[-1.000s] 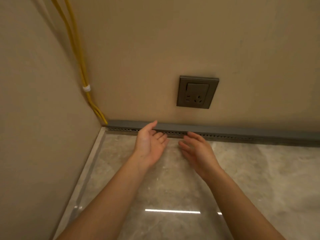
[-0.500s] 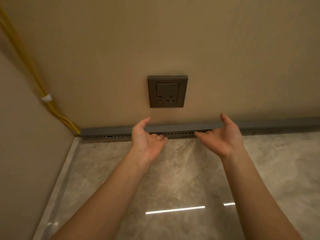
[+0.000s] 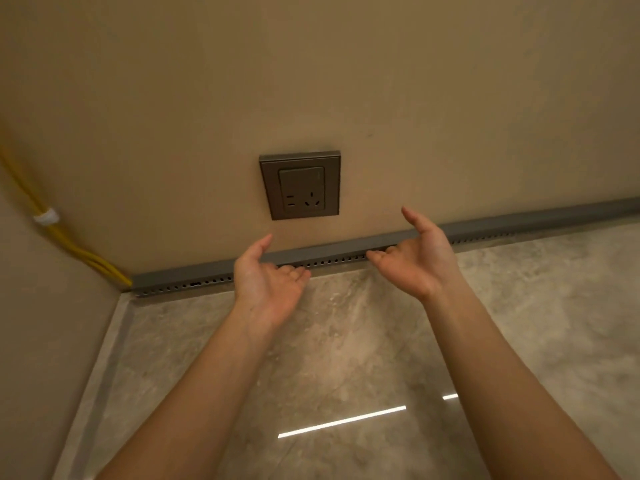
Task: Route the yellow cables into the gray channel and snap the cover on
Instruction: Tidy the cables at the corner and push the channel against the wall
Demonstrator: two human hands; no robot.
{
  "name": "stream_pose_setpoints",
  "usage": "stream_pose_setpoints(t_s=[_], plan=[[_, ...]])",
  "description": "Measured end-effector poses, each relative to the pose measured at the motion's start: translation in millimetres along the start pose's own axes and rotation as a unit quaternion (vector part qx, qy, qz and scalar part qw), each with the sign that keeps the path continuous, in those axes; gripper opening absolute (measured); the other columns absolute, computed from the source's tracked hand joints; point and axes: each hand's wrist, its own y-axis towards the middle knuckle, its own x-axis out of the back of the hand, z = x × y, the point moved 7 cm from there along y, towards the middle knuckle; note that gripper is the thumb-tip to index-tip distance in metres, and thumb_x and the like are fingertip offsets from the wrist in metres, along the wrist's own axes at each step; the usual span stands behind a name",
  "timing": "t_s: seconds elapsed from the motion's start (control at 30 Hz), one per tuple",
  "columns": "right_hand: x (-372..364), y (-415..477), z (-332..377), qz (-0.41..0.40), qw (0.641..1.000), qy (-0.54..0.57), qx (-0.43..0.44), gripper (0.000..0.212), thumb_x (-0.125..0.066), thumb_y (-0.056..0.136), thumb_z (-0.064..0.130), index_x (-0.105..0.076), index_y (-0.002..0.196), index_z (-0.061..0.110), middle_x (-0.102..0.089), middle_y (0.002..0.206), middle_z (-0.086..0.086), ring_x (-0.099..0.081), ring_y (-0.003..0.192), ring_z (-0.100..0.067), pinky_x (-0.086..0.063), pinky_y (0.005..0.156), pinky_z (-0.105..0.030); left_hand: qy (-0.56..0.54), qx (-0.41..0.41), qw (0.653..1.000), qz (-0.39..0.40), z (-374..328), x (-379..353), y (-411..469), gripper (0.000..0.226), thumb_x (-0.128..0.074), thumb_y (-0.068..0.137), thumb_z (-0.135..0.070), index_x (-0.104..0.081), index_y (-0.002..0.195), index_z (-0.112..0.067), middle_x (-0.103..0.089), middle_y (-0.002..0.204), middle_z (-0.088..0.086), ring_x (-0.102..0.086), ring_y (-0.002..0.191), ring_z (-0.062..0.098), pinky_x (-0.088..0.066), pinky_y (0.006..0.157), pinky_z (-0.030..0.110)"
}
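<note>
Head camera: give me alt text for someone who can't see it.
The left hand and right hand reach palms-up to a gray channel along the base of the wall, fingertips at its perforated front, below a socket. Yellow cables run down the left corner to its end.

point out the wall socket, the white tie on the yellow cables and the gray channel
wall socket (image 3: 300, 186): head view, middle of the faceplate.
white tie (image 3: 46, 216): head view, middle of the wrap.
gray channel (image 3: 329, 251): head view, top face below the socket.
</note>
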Motion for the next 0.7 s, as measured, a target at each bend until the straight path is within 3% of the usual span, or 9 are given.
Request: stream_pose_setpoints(t_s=[0.3, 0.37, 0.43, 0.5, 0.57, 0.7], plan=[[-2, -9, -1, 0.002, 0.999, -0.019, -0.035, 0.089, -0.056, 0.089, 0.027, 0.007, 0.147, 0.003, 0.007, 0.156, -0.02, 0.0, 0.144, -0.028, -0.01, 0.118, -0.039, 0.026, -0.023, 0.999, -0.018, 41, -15, -7, 0.08, -0.047, 0.091, -0.028, 0.008, 0.146, -0.007, -0.007, 0.154, 0.023, -0.012, 0.142, 0.034, -0.013, 0.116, 0.045], [-2, -10, -4, 0.012, 0.997, -0.042, -0.061, 0.086, -0.057, 0.087, 0.027, -0.001, 0.147, 0.003, -0.003, 0.156, -0.018, -0.011, 0.144, -0.026, -0.018, 0.116, -0.035, 0.031, -0.013, 0.999, -0.012, 63, -26, -1, 0.078, -0.046, 0.091, -0.031, 0.001, 0.146, -0.003, -0.013, 0.152, 0.025, -0.017, 0.141, 0.035, -0.015, 0.116, 0.045], [4, -9, -4, 0.029, 0.992, -0.056, -0.111, 0.082, -0.058, 0.086, 0.028, -0.009, 0.147, 0.001, -0.016, 0.153, -0.02, -0.026, 0.139, -0.026, -0.025, 0.113, -0.032, 0.025, 0.002, 1.0, 0.002, 87, -39, 7, 0.071, -0.045, 0.091, -0.033, -0.015, 0.144, 0.003, -0.032, 0.145, 0.026, -0.033, 0.135, 0.034, -0.024, 0.113, 0.042], [13, -11, 8, 0.039, 0.986, -0.05, -0.156, 0.087, -0.056, 0.087, 0.031, -0.002, 0.147, -0.001, -0.009, 0.155, -0.022, -0.016, 0.143, -0.028, -0.017, 0.116, -0.034, 0.015, 0.013, 1.0, 0.011, 110, -52, 16, 0.063, -0.044, 0.091, -0.035, -0.031, 0.136, 0.007, -0.05, 0.128, 0.025, -0.047, 0.122, 0.033, -0.036, 0.104, 0.039], [26, -14, 26, 0.032, 0.983, -0.038, -0.178, 0.088, -0.051, 0.089, 0.034, 0.005, 0.144, -0.005, -0.001, 0.155, -0.024, -0.005, 0.144, -0.031, -0.009, 0.118, -0.036, 0.009, 0.024, 1.0, 0.011, 130, -63, 21, 0.06, -0.043, 0.091, -0.035, -0.035, 0.132, 0.009, -0.051, 0.127, 0.026, -0.049, 0.12, 0.033, -0.038, 0.1, 0.039], [58, -23, 69, 0.012, 0.985, -0.034, -0.167, 0.081, -0.047, 0.092, 0.031, 0.003, 0.145, -0.004, -0.009, 0.154, -0.025, -0.016, 0.142, -0.033, -0.015, 0.117, -0.037, 0.018, 0.042, 0.999, 0.021, 164, -86, 24, 0.061, -0.043, 0.091, -0.034, -0.034, 0.134, 0.008, -0.048, 0.132, 0.027, -0.048, 0.123, 0.033, -0.035, 0.106, 0.04]])
